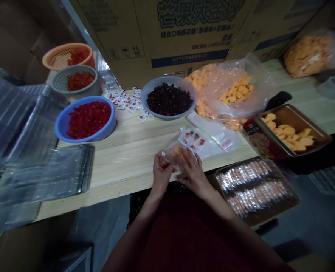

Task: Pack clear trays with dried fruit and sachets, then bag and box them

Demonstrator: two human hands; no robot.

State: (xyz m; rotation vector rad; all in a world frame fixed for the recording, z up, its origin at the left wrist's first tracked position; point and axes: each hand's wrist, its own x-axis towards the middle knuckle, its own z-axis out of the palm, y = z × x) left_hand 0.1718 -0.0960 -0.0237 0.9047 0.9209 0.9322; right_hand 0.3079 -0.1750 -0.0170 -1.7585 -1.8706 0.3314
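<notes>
At the table's front edge, my left hand pinches the left part of a small clear plastic bag. My right hand has its fingers curled over the bag's right side, where something orange shows through the film. Just behind the hands lies a clear sheet or bag with several small red and dark pieces and printed packets on it. Flat clear bags lie beyond it. The exact contents between my fingers are blurred.
Bowls of red pieces and dark pieces, small packets and baskets stand behind. Plastic trays lie left. Right are an open bag of orange pieces, a tin and a box of wrapped packs.
</notes>
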